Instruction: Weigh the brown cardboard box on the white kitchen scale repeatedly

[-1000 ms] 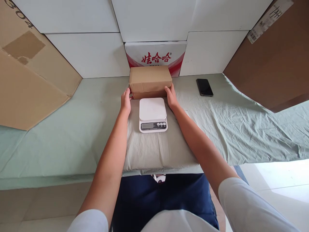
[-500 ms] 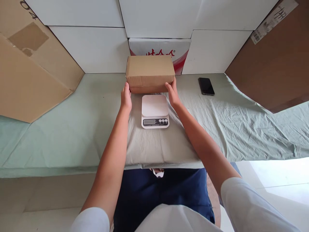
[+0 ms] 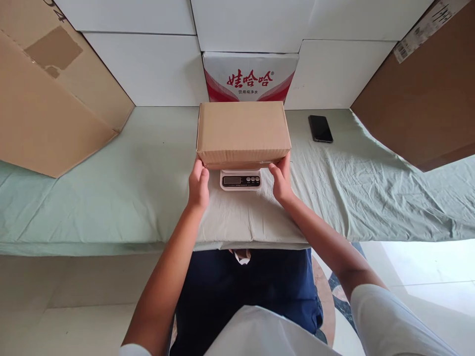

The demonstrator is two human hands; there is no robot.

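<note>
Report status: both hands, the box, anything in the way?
Left hand and right hand hold box at both ends. Box hides most of scale; contact unclear. Phone off to the right, apart from box.

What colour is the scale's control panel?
The control panel is black; the head view shows it best.

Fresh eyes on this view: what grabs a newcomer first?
Probably the brown carton at centre, held between the left hand and right hand, hiding much of the white scale. Next, the red-lettered box behind it, then the black phone lying to the right.
</note>
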